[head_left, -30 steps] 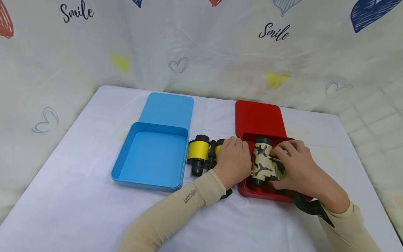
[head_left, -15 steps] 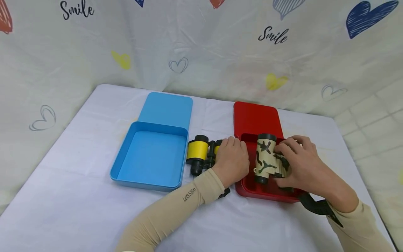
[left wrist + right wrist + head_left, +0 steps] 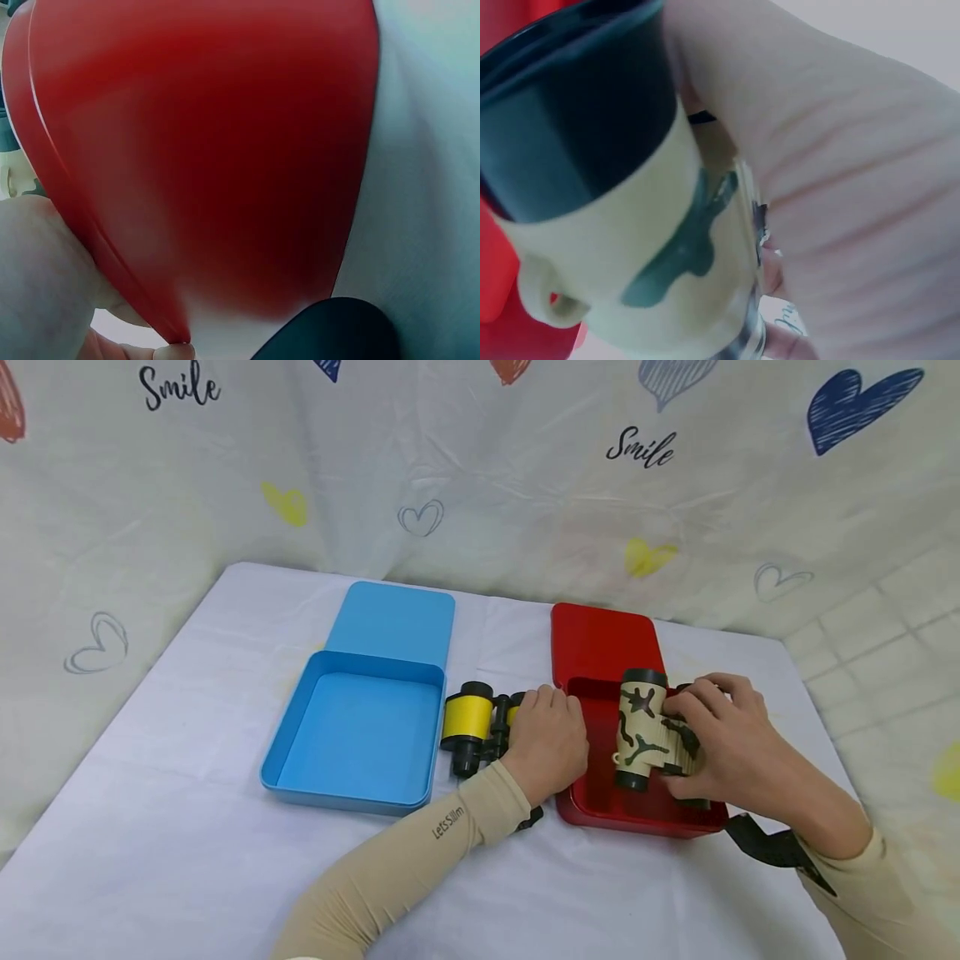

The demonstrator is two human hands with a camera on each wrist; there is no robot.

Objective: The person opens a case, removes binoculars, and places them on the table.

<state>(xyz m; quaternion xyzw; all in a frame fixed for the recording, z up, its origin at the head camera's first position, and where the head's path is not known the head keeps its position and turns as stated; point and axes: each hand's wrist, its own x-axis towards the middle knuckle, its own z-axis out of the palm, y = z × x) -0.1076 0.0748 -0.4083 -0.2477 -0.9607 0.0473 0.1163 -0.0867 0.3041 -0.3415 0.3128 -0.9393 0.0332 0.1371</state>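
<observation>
In the head view, camouflage binoculars (image 3: 640, 727) with black ends overlap the right part of the red box (image 3: 606, 789). My right hand (image 3: 731, 747) grips them by their right barrel, fingers over the far side and thumb on the near side. A black strap (image 3: 772, 843) runs from there along the right wrist. One barrel (image 3: 607, 255) fills much of the right wrist view. My left hand (image 3: 547, 739) holds the red box's left rim; the left wrist view has the box's outer wall (image 3: 210, 150) with fingertips at its edge. Yellow-and-black binoculars (image 3: 468, 717) lie left of that hand, partly hidden by it.
A blue box (image 3: 356, 739) stands to the left, its lid (image 3: 393, 622) folded back flat. The red box's lid (image 3: 607, 639) also lies back. White cloth (image 3: 172, 827) covers the table, and a printed curtain (image 3: 510, 468) hangs behind.
My right hand has lifted the camouflage binoculars slightly and shifted them right relative to the red box, uncovering more of its floor. My left hand has kept its hold on the rim.
</observation>
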